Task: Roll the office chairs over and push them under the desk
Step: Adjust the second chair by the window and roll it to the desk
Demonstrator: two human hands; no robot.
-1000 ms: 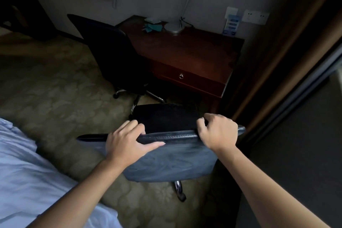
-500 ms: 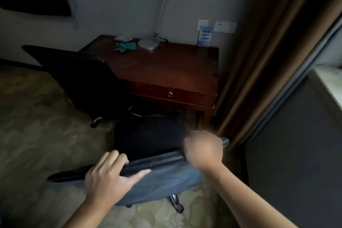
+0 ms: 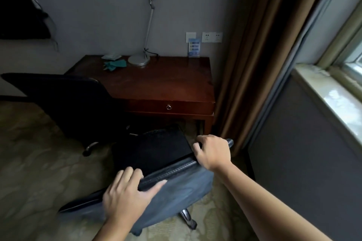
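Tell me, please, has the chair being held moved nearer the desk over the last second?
Yes. The held chair has rolled toward the desk: its seat now reaches the desk's front edge, below the drawer, where carpet showed between them earlier. Both hands grip its backrest.

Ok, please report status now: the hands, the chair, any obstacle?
Both hands, left hand and right hand, gripping near chair backrest top. Chair short of desk. Second chair at desk's left front.
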